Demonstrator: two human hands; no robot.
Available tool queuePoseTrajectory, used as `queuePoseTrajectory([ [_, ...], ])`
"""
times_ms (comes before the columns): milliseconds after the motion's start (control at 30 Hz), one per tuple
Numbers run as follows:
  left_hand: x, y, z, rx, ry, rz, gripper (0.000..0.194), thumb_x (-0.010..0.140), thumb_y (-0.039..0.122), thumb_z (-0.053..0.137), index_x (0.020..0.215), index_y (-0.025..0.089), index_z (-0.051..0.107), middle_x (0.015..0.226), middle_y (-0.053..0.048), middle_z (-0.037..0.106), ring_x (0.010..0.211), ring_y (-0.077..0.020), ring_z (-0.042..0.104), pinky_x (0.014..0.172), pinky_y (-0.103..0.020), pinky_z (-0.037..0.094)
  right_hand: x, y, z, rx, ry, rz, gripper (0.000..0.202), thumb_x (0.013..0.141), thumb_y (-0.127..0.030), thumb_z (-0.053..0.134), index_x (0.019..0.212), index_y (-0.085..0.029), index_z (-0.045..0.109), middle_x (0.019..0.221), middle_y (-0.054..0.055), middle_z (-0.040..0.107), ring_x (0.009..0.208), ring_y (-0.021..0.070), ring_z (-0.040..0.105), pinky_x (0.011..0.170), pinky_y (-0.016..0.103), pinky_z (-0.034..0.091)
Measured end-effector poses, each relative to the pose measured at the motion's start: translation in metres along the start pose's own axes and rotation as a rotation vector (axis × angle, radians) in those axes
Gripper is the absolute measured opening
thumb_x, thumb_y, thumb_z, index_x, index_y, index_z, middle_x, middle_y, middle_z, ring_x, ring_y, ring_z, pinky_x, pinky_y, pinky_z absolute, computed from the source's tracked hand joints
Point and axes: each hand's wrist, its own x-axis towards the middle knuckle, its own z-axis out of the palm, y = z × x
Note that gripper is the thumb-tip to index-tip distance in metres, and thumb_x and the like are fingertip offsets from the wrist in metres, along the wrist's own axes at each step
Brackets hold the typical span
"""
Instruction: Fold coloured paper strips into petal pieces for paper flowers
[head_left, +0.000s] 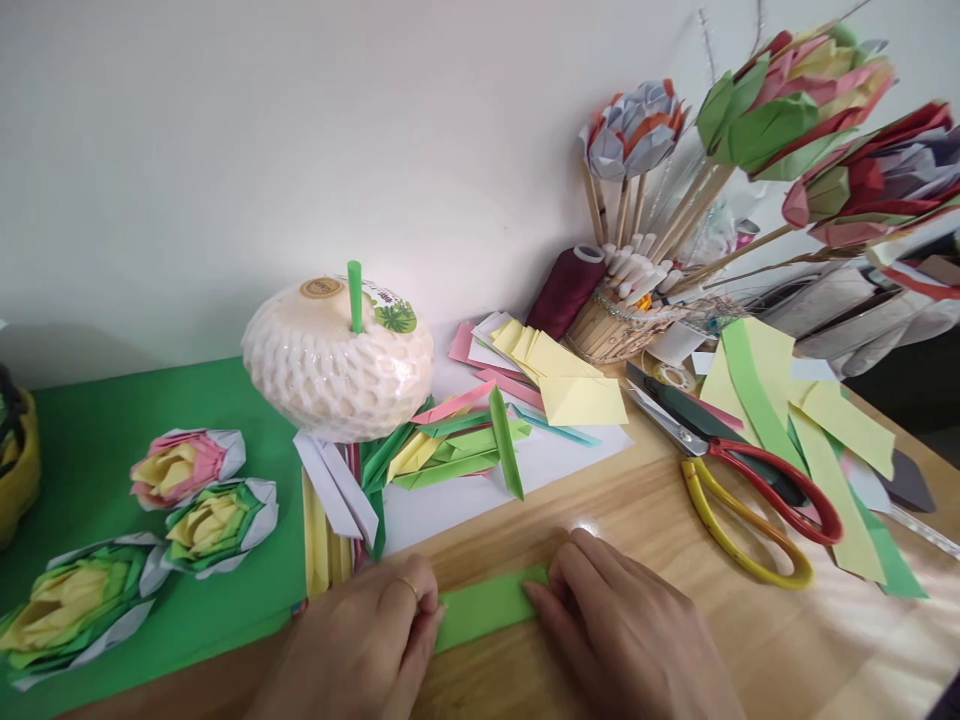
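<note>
A light green paper strip [491,608] lies flat on the wooden table [600,520], stretched between my two hands. My left hand [367,635] pinches its left end between thumb and curled fingers; a ring sits on one finger. At the other end, my right hand [619,630] has its thumb and bent fingers closed on the strip. Just beyond lies a heap of folded paper pieces [457,445] in green, yellow and pink on a white sheet [427,515]. Folded white strips [337,490] rest beside the heap, near my left hand.
Scissors [742,490] with red and yellow handles lie at right, beside paper scraps [840,450]. A foam-netted coconut [341,360] with a green straw stands at the back. Paper flowers [206,525] sit on a green sheet [255,620]. A basket [619,325] and maroon thread spool [566,290] stand behind.
</note>
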Motion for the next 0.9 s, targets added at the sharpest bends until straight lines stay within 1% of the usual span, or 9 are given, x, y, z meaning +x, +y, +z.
queuePoseTrajectory([
  [167, -0.005, -0.001, 0.002, 0.051, -0.07, -0.025, 0.024, 0.087, 0.006, 0.035, 0.07, 0.021, 0.042, 0.06, 0.005, 0.055, 0.052, -0.0113, 0.057, 0.046, -0.02, 0.036, 0.003, -0.001, -0.002, -0.047, 0.035, 0.022, 0.045, 0.1, -0.042, 0.02, 0.065, -0.023, 0.041, 0.06, -0.001, 0.052, 0.047, 0.0141, 0.056, 0.044, 0.024, 0.04],
  [267, -0.007, -0.001, 0.001, 0.161, -0.055, 0.071, 0.025, 0.086, 0.004, 0.033, 0.074, 0.02, 0.047, 0.066, 0.002, 0.055, 0.06, -0.0139, 0.057, 0.048, -0.021, 0.036, 0.002, -0.003, -0.003, -0.024, 0.037, 0.043, 0.047, 0.1, -0.045, 0.019, 0.065, -0.023, 0.041, 0.06, -0.001, 0.052, 0.047, 0.0128, 0.055, 0.043, 0.022, 0.039],
  [400, -0.004, 0.002, 0.001, 0.311, 0.006, 0.244, 0.03, 0.087, 0.004, 0.037, 0.095, 0.024, 0.058, 0.085, -0.001, 0.058, 0.074, -0.0163, 0.055, 0.055, -0.022, 0.039, 0.001, -0.005, -0.004, 0.004, 0.017, 0.066, 0.046, 0.1, -0.044, 0.021, 0.067, -0.022, 0.043, 0.063, 0.0, 0.053, 0.052, 0.0139, 0.056, 0.045, 0.023, 0.041],
  [500, -0.002, 0.0, 0.007, 0.389, 0.072, 0.339, 0.033, 0.092, 0.015, 0.046, 0.119, 0.032, 0.054, 0.097, -0.002, 0.058, 0.082, -0.0178, 0.052, 0.066, -0.026, 0.042, -0.001, -0.005, -0.002, 0.051, 0.001, 0.075, 0.041, 0.1, -0.04, 0.025, 0.069, -0.022, 0.045, 0.066, 0.0, 0.054, 0.056, 0.0147, 0.057, 0.05, 0.024, 0.043],
  [633, -0.004, -0.004, 0.014, 0.426, 0.067, 0.369, 0.041, 0.088, 0.023, 0.06, 0.126, 0.034, 0.051, 0.104, -0.004, 0.057, 0.09, -0.0207, 0.049, 0.074, -0.031, 0.042, -0.005, -0.001, -0.003, 0.11, 0.013, 0.115, 0.029, 0.098, -0.029, 0.035, 0.072, -0.021, 0.048, 0.069, 0.001, 0.054, 0.058, 0.014, 0.055, 0.052, 0.023, 0.043],
  [700, -0.006, -0.003, 0.013, 0.44, 0.06, 0.356, 0.043, 0.087, 0.023, 0.062, 0.127, 0.036, 0.051, 0.104, -0.003, 0.057, 0.091, -0.0204, 0.049, 0.074, -0.032, 0.041, -0.008, -0.001, -0.007, 0.112, 0.069, 0.074, 0.024, 0.096, -0.022, 0.036, 0.08, -0.02, 0.054, 0.076, 0.003, 0.058, 0.066, 0.0159, 0.057, 0.058, 0.026, 0.046],
  [767, -0.006, -0.001, 0.012, 0.455, 0.071, 0.35, 0.037, 0.09, 0.023, 0.059, 0.124, 0.036, 0.054, 0.1, -0.002, 0.057, 0.088, -0.0194, 0.049, 0.073, -0.031, 0.041, -0.013, -0.005, -0.012, 0.128, 0.1, -0.053, 0.027, 0.095, -0.014, 0.032, 0.096, -0.019, 0.058, 0.089, 0.007, 0.062, 0.081, 0.0186, 0.059, 0.07, 0.03, 0.049],
  [833, -0.005, 0.004, 0.01, 0.481, 0.094, 0.348, 0.027, 0.093, 0.023, 0.054, 0.118, 0.032, 0.059, 0.094, -0.002, 0.057, 0.083, -0.0184, 0.049, 0.07, -0.031, 0.039, -0.018, -0.012, -0.016, 0.152, 0.071, -0.192, 0.033, 0.093, -0.012, 0.03, 0.112, -0.019, 0.057, 0.1, 0.008, 0.064, 0.092, 0.0197, 0.058, 0.079, 0.032, 0.049],
  [900, -0.005, 0.008, 0.007, 0.514, 0.099, 0.367, 0.023, 0.095, 0.023, 0.05, 0.114, 0.028, 0.062, 0.087, -0.002, 0.056, 0.078, -0.0175, 0.048, 0.068, -0.031, 0.038, -0.024, -0.021, -0.015, 0.123, 0.015, -0.232, 0.033, 0.092, -0.014, 0.034, 0.117, -0.017, 0.056, 0.102, 0.008, 0.065, 0.092, 0.0201, 0.058, 0.081, 0.031, 0.05],
])
